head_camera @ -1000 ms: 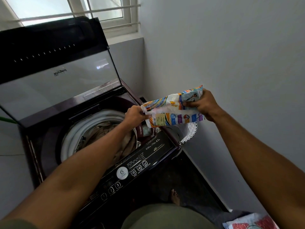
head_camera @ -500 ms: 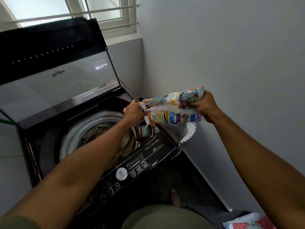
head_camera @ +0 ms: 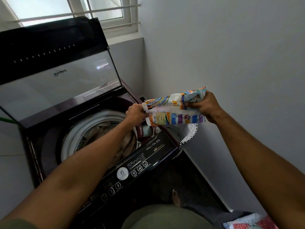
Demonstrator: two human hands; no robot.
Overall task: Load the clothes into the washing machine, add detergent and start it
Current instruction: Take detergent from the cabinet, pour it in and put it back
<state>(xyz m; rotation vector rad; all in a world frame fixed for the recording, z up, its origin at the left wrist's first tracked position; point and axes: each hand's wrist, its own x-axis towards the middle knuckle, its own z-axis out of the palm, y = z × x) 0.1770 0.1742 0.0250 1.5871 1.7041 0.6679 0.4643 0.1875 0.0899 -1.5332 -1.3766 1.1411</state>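
A dark top-loading washing machine point(head_camera: 153, 151) stands with its glass lid point(head_camera: 54, 83) raised. Beige and brown clothes point(head_camera: 100, 131) lie in the white-rimmed drum. A colourful plastic detergent packet point(head_camera: 175, 109) is held sideways above the machine's right side. My left hand point(head_camera: 136, 113) pinches its left end, and my right hand point(head_camera: 206, 108) grips its right end. Under the packet a small compartment point(head_camera: 146, 131) labelled as detergent sits open in the machine's top.
A white perforated basket point(head_camera: 189, 134) is wedged between the machine and the right wall. The control panel point(head_camera: 125, 172) with round buttons faces me. A window point(head_camera: 74, 7) is behind the lid. Printed fabric point(head_camera: 247, 223) lies on the floor at bottom right, near a bare foot point(head_camera: 175, 197).
Both hands raised the packet slightly and drew it a little to the right; my left hand shifted up along its left end. The machine and clothes stayed as they were.
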